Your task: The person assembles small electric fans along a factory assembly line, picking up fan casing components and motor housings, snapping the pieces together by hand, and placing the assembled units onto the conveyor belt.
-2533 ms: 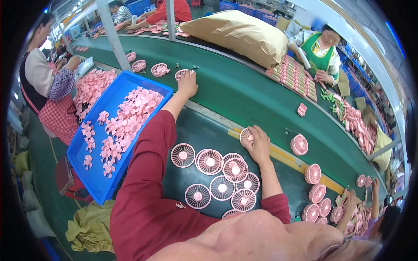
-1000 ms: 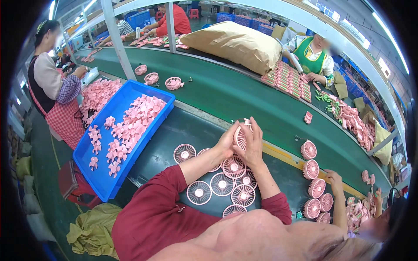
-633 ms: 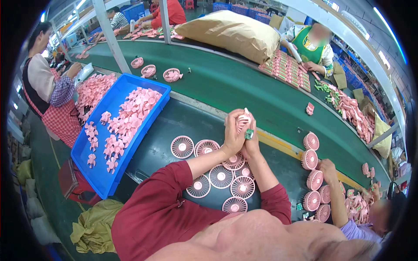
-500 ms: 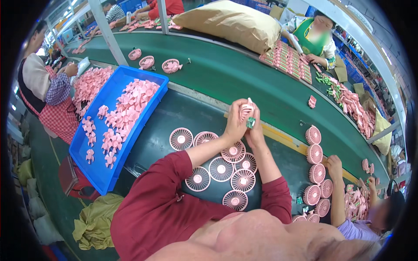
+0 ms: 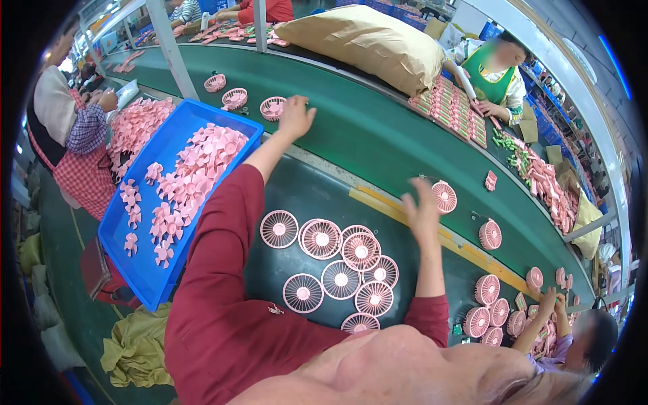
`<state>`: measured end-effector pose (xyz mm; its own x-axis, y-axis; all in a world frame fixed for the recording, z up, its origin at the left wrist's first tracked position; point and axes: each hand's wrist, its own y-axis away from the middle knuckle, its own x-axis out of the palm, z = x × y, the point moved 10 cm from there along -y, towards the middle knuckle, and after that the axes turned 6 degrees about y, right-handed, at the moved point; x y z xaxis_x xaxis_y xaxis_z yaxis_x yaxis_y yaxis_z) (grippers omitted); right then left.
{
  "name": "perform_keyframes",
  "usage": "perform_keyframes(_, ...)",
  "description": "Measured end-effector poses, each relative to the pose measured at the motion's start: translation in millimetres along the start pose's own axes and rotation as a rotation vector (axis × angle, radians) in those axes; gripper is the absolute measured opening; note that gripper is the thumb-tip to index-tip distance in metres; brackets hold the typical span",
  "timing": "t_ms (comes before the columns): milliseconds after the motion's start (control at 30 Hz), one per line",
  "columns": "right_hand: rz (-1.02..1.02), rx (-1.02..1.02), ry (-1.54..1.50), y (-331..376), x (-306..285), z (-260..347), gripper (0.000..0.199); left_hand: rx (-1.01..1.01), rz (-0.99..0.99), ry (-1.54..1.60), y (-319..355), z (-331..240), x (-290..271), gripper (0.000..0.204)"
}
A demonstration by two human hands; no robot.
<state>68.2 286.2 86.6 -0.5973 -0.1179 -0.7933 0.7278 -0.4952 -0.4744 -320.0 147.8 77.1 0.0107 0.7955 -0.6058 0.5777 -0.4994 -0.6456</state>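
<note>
My left hand (image 5: 295, 117) reaches over the green conveyor belt, right beside a pink round fan cage (image 5: 273, 108). Its fingers bend downward and their tips are hidden, so whether it holds anything is unclear. A tiny green part (image 5: 309, 103) shows at its edge. My right hand (image 5: 423, 208) is open, slightly blurred, with thumb and fingers apart. It is just left of another pink fan cage (image 5: 443, 196) on the belt, which has a thin wire. Between my arms, several pink slotted fan covers (image 5: 341, 279) lie on the dark table (image 5: 260, 290), some overlapping.
A blue tray (image 5: 172, 275) of pink fan blades (image 5: 202, 158) stands at my left. More fan cages (image 5: 490, 235) sit at right, near a co-worker's hands (image 5: 552, 304). A large tan sack (image 5: 364, 42) and another worker (image 5: 496, 71) are across the belt. A metal post (image 5: 170, 50) rises at far left.
My hands, earlier together around a pink fan part with a green piece, have separated: left to the far left, right to the right. Two fan cages now lie on the belt at right.
</note>
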Motion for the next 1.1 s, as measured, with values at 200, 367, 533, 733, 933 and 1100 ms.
perform_keyframes(200, 0.641, -0.420, -0.315, 57.1, 59.7, 140.6, 0.077, -0.336, 0.177, -0.352, -13.6, 84.0, 5.3, 0.055)
perform_keyframes(367, 0.669, -0.445, -0.133, 64.3, 72.0, 152.7, 0.072, -0.471, 0.256, -0.364, -6.1, 92.6, 5.9, 0.056)
perform_keyframes(533, 0.558, -0.412, -0.099, 55.8, 71.7, 141.0, 0.057, -0.230, 0.399, -0.344, 1.0, 75.5, 17.2, 0.032)
perform_keyframes(733, 0.491, -0.389, -0.065, 54.0, 65.5, 134.2, 0.046, -0.216, 0.277, -0.025, 33.0, 19.5, 36.0, 0.028)
perform_keyframes(933, 0.291, -0.275, -0.411, 40.2, 53.0, 116.8, 0.025, -0.643, 0.219, 0.997, 91.7, -9.0, 41.1, 0.035)
perform_keyframes(1100, 0.309, 0.263, -1.051, 27.9, 52.9, 71.6, 0.011, -0.893, 0.299, 1.511, 145.2, -73.4, 37.2, 0.027)
